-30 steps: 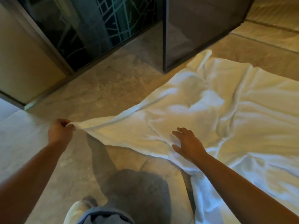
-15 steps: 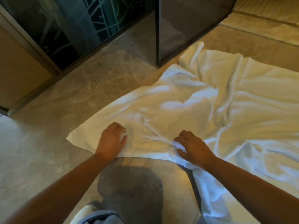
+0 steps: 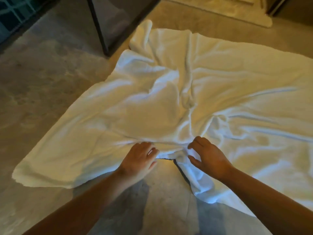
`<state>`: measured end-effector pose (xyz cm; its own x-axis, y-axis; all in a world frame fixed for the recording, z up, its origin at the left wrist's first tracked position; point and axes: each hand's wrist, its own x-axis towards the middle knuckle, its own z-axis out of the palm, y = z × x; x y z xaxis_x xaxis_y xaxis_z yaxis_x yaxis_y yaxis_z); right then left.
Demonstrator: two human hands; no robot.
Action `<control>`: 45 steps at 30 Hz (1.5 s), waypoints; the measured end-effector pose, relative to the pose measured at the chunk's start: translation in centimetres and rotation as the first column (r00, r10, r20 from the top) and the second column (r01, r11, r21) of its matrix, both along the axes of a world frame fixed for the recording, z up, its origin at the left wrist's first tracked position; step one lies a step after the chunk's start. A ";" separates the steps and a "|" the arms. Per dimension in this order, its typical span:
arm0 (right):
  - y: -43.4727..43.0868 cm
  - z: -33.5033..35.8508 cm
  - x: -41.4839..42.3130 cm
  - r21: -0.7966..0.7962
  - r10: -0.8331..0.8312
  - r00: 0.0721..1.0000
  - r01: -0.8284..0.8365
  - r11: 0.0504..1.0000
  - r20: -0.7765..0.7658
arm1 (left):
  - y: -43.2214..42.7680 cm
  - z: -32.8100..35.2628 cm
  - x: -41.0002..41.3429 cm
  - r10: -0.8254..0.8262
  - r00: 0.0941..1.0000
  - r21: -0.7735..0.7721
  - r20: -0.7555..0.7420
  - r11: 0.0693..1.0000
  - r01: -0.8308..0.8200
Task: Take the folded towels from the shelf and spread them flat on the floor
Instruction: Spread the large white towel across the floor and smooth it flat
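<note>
A large white towel [image 3: 128, 119] lies spread on the stone floor, still wrinkled through its middle. A second white towel [image 3: 250, 85] lies to its right, overlapping it, with folds bunched where they meet. My left hand [image 3: 139, 160] rests on the near edge of the left towel, fingers curled at the hem. My right hand [image 3: 207, 155] is a hand's width to the right, fingers bent over a bunched fold. Whether either hand pinches the cloth is unclear.
A dark glass panel with a black frame [image 3: 108, 22] stands at the towels' far left corner. A pale bath mat [image 3: 225, 12] lies beyond on the floor. Bare stone floor [image 3: 42, 85] stretches to the left and near my arms.
My left hand let go of the towel's left corner, which now lies flat, and moved right along the near edge beside my right hand. The view shifted right and closer.
</note>
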<state>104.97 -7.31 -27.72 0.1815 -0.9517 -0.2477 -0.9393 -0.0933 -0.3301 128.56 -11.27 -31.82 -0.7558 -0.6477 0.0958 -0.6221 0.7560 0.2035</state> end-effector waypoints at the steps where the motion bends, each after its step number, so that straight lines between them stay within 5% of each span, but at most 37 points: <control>1: 1.1 0.0 -0.5 0.029 -0.049 0.999 0.050 0.998 -0.023 | -0.1 -0.1 -0.8 -0.031 0.999 0.016 -0.034 0.999 0.032; 6: 5.6 -0.2 -1.0 0.162 -0.268 0.962 0.272 0.948 -0.049 | 0.2 -0.7 -4.0 -0.106 0.986 0.084 -0.130 0.989 0.118; 11: 8.0 -2.5 0.2 0.277 -0.324 0.945 0.320 0.906 -0.033 | 0.0 -1.4 -4.6 -0.112 0.991 0.032 -0.073 0.993 0.115; 17: 10.3 -5.0 1.2 0.202 -0.291 0.949 0.311 0.929 -0.120 | 0.9 -2.2 -3.4 -0.014 0.991 0.052 0.135 0.999 0.007; 20: 12.0 -5.4 1.1 0.214 -0.320 0.939 0.341 0.915 -0.129 | 0.9 -2.3 -3.2 0.060 0.973 0.199 0.222 0.974 -0.105; 27: 16.1 -3.5 -1.5 0.371 -0.451 0.890 0.401 0.837 0.057 | 4.2 -0.3 -0.6 0.042 0.982 0.713 0.187 0.681 -0.165; 31: 17.2 -0.5 -3.2 0.476 -0.513 0.843 0.388 0.789 0.164 | 5.8 0.9 -0.6 0.016 0.976 0.833 0.216 0.519 -0.193; 35: 17.8 0.8 -3.7 0.600 -0.435 0.892 0.280 0.749 0.127 | 6.6 0.9 -1.3 -0.085 0.948 0.895 0.305 0.365 -0.256; 37: 18.1 0.5 -3.6 0.603 -0.471 0.868 0.295 0.741 0.154 | 6.9 0.4 -1.6 -0.021 0.961 0.862 0.277 0.447 -0.239; 39: 18.5 -0.3 -3.6 0.449 -0.511 0.848 0.406 0.796 0.140 | 6.8 -0.2 -1.8 0.040 0.970 0.690 0.238 0.697 -0.198; 41: 18.7 -1.3 -3.5 0.305 -0.478 0.876 0.437 0.846 0.071 | 6.8 -0.6 -2.0 0.022 0.974 0.507 0.225 0.851 -0.136; 45: 18.4 -3.2 -2.4 0.222 -0.373 0.926 0.353 0.909 0.053 | 7.1 -2.1 -2.5 -0.070 0.914 0.385 0.400 0.918 -0.098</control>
<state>102.62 11.13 -30.94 -0.1357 -0.8864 -0.4426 -0.8600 0.3272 -0.3916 126.09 -4.16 -33.95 -0.6650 -0.5790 -0.4718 -0.7228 0.6579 0.2115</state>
